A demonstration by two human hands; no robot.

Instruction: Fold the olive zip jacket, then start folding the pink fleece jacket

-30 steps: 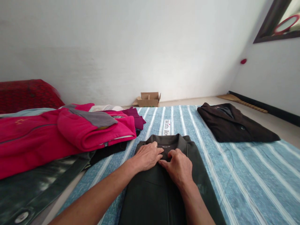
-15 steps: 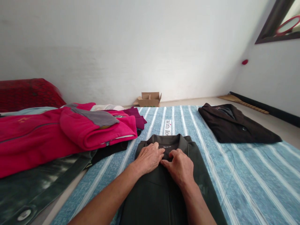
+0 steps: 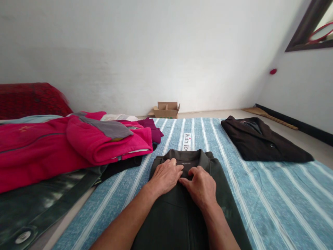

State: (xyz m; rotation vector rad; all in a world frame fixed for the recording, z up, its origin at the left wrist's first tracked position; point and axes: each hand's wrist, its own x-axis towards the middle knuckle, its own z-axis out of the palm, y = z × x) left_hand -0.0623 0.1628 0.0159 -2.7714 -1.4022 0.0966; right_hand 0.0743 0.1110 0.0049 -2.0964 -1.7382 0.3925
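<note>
A dark green collared shirt (image 3: pixel 169 222) lies front up and folded before me, its collar at the far end. My left hand (image 3: pixel 166 176) rests on the left side of the neck opening, fingers curled over the cloth edge. On the other side of the opening, my right hand (image 3: pixel 201 185) pinches the front edge between thumb and bent fingers. The two hands almost meet below the collar. Small pale print shows inside the neck, and the fingertips partly hide the cloth they grip.
A striped blue sheet (image 3: pixel 234 194) lies under the shirt. Pink and purple clothes (image 3: pixel 85 142) are heaped at left over a dark green garment (image 3: pixel 57 201). A folded dark brown garment (image 3: pixel 262 142) lies at right. Beyond the sheet stands a cardboard box (image 3: pixel 166 111) by the wall.
The hands keep their hold near the collar with hardly any movement. The camera view has shifted very slightly.
</note>
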